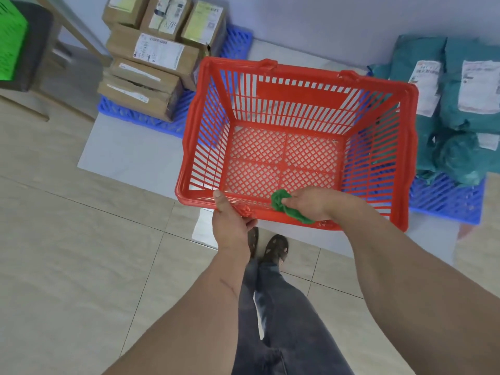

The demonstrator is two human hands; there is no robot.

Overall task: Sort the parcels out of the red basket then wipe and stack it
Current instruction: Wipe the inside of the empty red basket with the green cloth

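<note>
At the far left stands a green sign [10, 41] beside a wooden frame. Right of it, brown cardboard boxes [151, 66] with white labels are stacked on a blue slatted pallet [173, 125] on the floor by the wall. The left hand [230, 223] grips the near rim of the red basket [408, 147] at its left part, thumb laid on top of the rim and fingers [250, 221] curled under it. The basket is held up over the tiled floor [81, 253], tilted so its lattice bottom faces the camera, and nothing lies inside. The right hand [311, 204] pinches a crumpled green cloth [284, 205] between thumb and curled fingers, pressing it against the near rim, part of the cloth hanging over the rim's outer side. Below the basket show two dark shoes [276, 249] and legs in blue jeans [284, 320]. At the far right, teal plastic mailer bags [460, 104] with white labels are heaped on a second blue pallet [446, 201], just beside the basket's right wall.
</note>
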